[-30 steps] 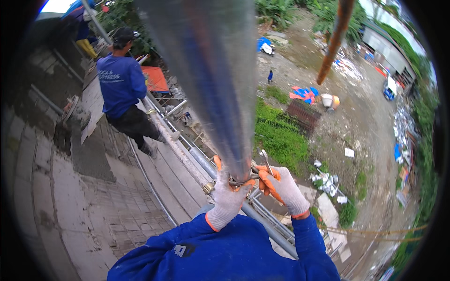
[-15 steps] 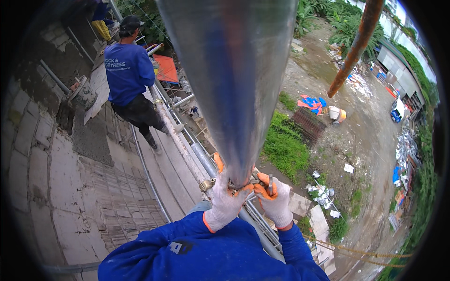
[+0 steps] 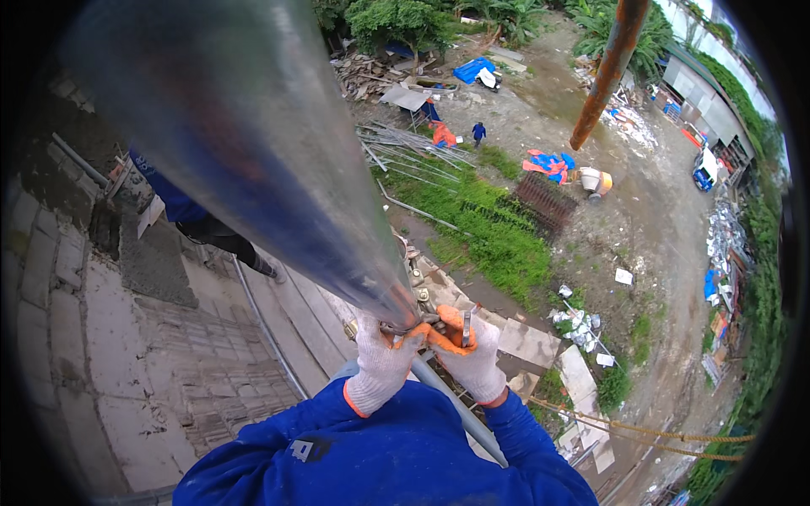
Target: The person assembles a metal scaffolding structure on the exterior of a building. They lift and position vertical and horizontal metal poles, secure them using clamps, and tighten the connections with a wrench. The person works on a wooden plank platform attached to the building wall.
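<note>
A thick, shiny metal scaffold pipe (image 3: 278,160) rises from between my hands toward the upper left, very close to the view. My left hand (image 3: 377,361), in a white knit glove with orange fingertips, is closed around a scaffold clamp at the pipe's lower end, its thumb in front. The fingers mostly hide that clamp. Close beside it, my gloved right hand (image 3: 472,358) grips a small metal tool, apparently a wrench (image 3: 466,327), whose shaft sticks up between the fingers. Both hands' fingertips meet at the joint.
A co-worker in blue (image 3: 173,194) stands on the plank walkway (image 3: 295,316) at left, mostly behind the pipe. Beside the walkway is a block wall (image 3: 126,379). A rusty pipe (image 3: 612,72) hangs at upper right. Ropes (image 3: 641,428) cross at lower right, above the ground far below.
The pipe's upper part has swung left across the view, now covering most of the co-worker. Both hands appear slightly further left, still at the joint. More of the yard shows.
</note>
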{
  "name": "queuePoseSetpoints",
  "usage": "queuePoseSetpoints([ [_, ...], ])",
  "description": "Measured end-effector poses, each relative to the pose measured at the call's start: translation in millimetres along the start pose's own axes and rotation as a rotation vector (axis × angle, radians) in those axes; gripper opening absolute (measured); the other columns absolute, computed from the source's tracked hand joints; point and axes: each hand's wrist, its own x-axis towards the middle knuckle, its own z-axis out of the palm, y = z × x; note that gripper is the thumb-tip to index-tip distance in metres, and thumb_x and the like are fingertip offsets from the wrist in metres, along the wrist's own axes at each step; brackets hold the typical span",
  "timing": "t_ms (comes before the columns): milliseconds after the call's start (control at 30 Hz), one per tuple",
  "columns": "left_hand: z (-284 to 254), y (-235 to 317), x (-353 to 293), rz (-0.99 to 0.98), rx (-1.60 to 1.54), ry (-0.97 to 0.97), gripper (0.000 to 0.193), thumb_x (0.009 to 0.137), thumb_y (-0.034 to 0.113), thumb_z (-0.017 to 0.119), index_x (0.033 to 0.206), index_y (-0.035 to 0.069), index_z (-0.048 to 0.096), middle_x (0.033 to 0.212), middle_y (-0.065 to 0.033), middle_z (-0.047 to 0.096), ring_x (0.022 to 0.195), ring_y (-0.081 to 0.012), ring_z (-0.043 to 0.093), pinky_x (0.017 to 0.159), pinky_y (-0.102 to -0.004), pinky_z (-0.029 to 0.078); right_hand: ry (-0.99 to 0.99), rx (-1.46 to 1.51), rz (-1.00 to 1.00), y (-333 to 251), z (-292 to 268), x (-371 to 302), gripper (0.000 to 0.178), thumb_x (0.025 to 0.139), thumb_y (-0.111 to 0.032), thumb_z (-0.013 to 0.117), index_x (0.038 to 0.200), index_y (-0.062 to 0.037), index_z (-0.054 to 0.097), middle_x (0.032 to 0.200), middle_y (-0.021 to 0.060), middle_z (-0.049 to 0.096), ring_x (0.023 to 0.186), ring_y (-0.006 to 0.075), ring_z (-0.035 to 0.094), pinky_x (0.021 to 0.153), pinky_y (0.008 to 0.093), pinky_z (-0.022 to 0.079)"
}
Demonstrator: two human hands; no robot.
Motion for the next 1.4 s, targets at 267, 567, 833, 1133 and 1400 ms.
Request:
queuePoseSetpoints([
  [267,-1.8,-1.8,-4.4,0.003,-0.087,-0.028,0.056,0.092,0.005,0.072,0.139,-0.002,0.041,0.127,-0.0144,0.055,0.113,-0.0241,0.063,0.095,-0.0377,0.055,0.27,0.27,0.233,-10.8,43.6,-39.2,0.037,0.08,0.0,0.084,0.112,0.0019,0.066,0.101,0.0115,0.074,0.081,0.0116,0.07,0.066,0.0278,0.057],
  [567,-36.4,-6.5,8.9,0.058,-0.197,-0.222,0.095,0.089,0.011,0.076,0.161,0.005,0.014,0.154,-0.011,0.026,0.143,-0.0285,0.036,0.111,-0.0468,0.044,0.491,0.465,0.378,-13.8,67.5,-40.9,0.03,0.085,0.007,0.078,0.111,0.004,0.064,0.118,0.016,0.071,0.089,0.0123,0.065,0.068,0.0268,0.054],
  [833,-97.5,-10.2,125.4,-0.197,0.006,-0.797,0.1,0.068,0.03,0.094,0.147,0.002,0.039,0.137,-0.0137,0.053,0.128,-0.027,0.054,0.11,-0.0436,0.044,0.789,0.687,0.408,-24.2,90.4,-47.4,0.036,0.086,0.009,0.076,0.12,0.0067,0.065,0.119,0.0181,0.068,0.093,0.0176,0.068,0.074,0.0295,0.057],
  [1133,-68.2,-12.7,182.6,-0.35,0.088,-1.29,0.131,0.052,0.055,0.099,0.152,0.0,0.034,0.142,-0.0155,0.052,0.13,-0.0294,0.055,0.111,-0.0446,0.045,0.863,0.618,0.586,-44.2,96.9,-36.4,0.034,0.088,-0.002,0.078,0.12,0.0038,0.068,0.081,0.0025,0.068,0.058,0.0035,0.054,0.048,0.0209,0.04],
  [1400,-72.8,-42.8,186.0,-0.333,-0.195,-1.259,0.12,0.058,0.036,0.101,0.151,0.001,0.033,0.139,-0.0158,0.057,0.126,-0.0313,0.059,0.107,-0.0471,0.05,0.875,0.532,0.684,-58.9,94.1,-38.0,0.035,0.089,-0.012,0.079,0.117,0.0037,0.067,0.081,0.0066,0.07,0.063,0.0104,0.063,0.054,0.0279,0.048],
])
